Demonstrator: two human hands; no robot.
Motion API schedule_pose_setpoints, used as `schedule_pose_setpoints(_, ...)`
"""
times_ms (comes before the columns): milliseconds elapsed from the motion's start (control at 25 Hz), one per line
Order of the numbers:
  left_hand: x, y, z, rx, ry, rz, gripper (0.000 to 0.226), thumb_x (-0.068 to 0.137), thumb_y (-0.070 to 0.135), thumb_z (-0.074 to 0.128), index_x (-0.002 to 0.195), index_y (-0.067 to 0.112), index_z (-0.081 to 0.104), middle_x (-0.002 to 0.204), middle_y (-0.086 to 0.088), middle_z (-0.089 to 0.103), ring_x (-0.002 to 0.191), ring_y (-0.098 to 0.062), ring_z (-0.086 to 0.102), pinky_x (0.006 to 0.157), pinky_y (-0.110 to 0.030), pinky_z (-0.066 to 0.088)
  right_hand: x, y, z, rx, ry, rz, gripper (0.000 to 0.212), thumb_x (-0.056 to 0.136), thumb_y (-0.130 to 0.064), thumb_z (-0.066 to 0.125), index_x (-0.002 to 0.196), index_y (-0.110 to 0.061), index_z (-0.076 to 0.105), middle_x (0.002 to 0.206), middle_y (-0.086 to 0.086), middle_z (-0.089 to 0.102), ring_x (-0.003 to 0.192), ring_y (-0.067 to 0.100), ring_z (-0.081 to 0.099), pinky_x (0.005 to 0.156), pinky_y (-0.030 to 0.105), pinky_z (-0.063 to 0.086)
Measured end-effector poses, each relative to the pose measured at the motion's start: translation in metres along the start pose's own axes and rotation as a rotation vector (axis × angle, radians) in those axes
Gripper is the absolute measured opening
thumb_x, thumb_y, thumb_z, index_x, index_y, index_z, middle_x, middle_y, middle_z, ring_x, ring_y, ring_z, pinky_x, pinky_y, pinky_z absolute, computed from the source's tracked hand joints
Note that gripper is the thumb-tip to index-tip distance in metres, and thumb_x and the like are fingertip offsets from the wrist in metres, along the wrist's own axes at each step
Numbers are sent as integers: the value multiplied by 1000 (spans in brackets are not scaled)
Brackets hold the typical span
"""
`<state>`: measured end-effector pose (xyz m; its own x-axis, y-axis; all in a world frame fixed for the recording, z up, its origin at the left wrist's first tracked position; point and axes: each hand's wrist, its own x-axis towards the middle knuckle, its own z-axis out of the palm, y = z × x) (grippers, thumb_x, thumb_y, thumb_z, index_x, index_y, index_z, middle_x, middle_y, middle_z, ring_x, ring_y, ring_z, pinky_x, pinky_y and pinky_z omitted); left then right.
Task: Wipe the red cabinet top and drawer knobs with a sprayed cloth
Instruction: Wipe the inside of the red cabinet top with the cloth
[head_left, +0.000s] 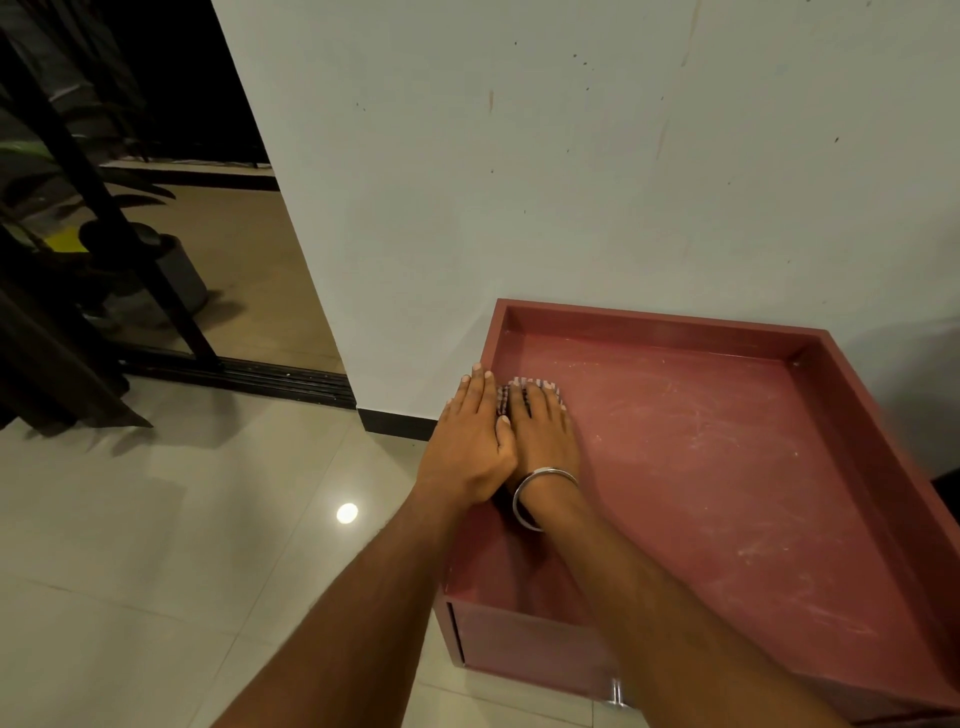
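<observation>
The right hand (543, 431) lies flat, fingers straight, pressing a small striped cloth (540, 387) onto the cabinet top (701, 467), just left of the frame's centre. Only the cloth's far edge and a strip on its left side show past the fingers; the rest is hidden under the palm. A metal bangle (540, 496) circles the right wrist.

The left hand (472, 441) rests just beside it on the left, fingers straight and relaxed, lying along the cabinet's left rim (485, 358) with the thumb touching the side of the right hand. It grasps nothing. Both forearms run down to the bottom edge of the frame.

The cabinet fills the lower right of the frame. Its top is a red, recessed surface with a raised rim all round, marked with pale dusty streaks and smears, thickest toward the centre and the right. The cloth sits in the top's left part, near the rim and short of the far corner. A metal knob (616, 693) shows on the cabinet's front at the bottom edge, partly hidden by the right forearm.

The cabinet stands against a white wall (571, 182) on a pale tiled floor (156, 545). At upper left, a dark doorway shows a potted plant (130, 249).
</observation>
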<state>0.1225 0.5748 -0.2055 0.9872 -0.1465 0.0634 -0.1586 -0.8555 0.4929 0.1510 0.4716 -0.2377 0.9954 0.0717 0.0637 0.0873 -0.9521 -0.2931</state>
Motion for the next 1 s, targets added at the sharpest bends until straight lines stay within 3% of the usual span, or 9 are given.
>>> schedule_pose_setpoints(160,6,0,-1,14,12,-8,64,97,33,24,153,11,2,162,-4,-5,149,-15,-4,122,-36,4,11,6,0,-4,8,76,59,100,-36,26,151,-12,9,160,8,9,149,26,1,122,40,4)
schedule_pose_setpoints(440,19,-3,1,27,7,-9,63,98,31,24,153,12,1,162,-3,-6,149,-14,-6,122,-37,3,26,-4,0,-17,-15,-68,55,101,-25,27,151,-15,6,161,4,6,149,25,-1,122,38,2)
schedule_pose_setpoints(600,20,1,1,14,6,-3,64,98,32,26,153,11,1,162,-4,-6,149,-14,-5,122,-37,4,36,20,-6,13,78,78,59,98,-36,28,151,-15,14,160,7,13,148,26,3,122,39,3)
schedule_pose_setpoints(720,23,-2,1,14,14,-13,63,99,30,28,153,11,1,162,-4,-6,149,-15,-5,122,-36,3,43,18,-3,4,49,122,60,98,-36,30,151,-13,15,159,10,12,148,28,3,122,40,3)
schedule_pose_setpoints(1000,30,-1,1,14,12,-11,61,100,29,26,153,13,2,162,-2,-6,149,-14,-5,122,-35,2,63,4,3,9,-3,-34,55,100,-33,31,150,-17,14,159,5,13,148,26,4,122,40,5)
